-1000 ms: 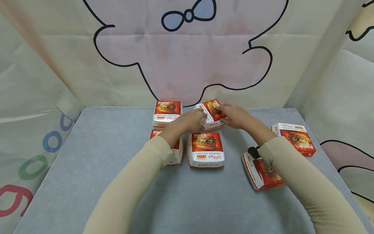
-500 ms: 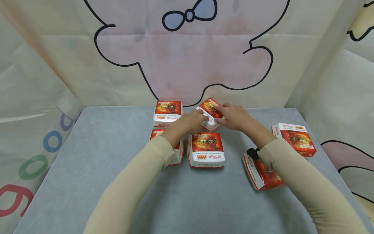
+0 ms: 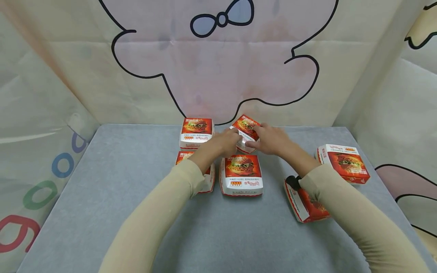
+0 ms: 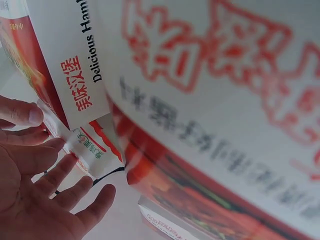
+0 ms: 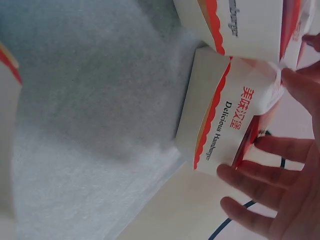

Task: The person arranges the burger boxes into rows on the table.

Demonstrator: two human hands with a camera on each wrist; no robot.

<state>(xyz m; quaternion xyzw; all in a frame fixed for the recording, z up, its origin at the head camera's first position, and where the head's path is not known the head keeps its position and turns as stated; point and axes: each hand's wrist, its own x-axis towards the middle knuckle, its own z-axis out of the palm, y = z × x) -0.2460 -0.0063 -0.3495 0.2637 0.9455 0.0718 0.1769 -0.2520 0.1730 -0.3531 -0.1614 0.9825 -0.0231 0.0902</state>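
Observation:
At the back of the table, a red-and-white hamburger box [image 3: 246, 125] sits askew between both hands. My left hand [image 3: 226, 142] touches its left side; the left wrist view shows the fingers [image 4: 62, 192] spread and lightly bent against a white carton edge. My right hand [image 3: 271, 139] is on its right side. In the right wrist view, nearly straight fingers [image 5: 250, 185] meet the side of the box [image 5: 225, 115], with the thumb near its corner. Just in front lies another hamburger box [image 3: 241, 175]. The left forearm partly covers a third hamburger box [image 3: 208, 182].
A hamburger box [image 3: 196, 132] stands at the back, left of the hands. On the right are a turned hamburger box [image 3: 346, 162] and a nearer box [image 3: 305, 204] partly under the right forearm. A printed curtain [image 3: 218, 68] rises behind the grey table [image 3: 112, 182].
Between the hands, the back hamburger box has turned counterclockwise, its picture side swinging toward the back. The right hand has shifted slightly left; the left hand stays nearly in place.

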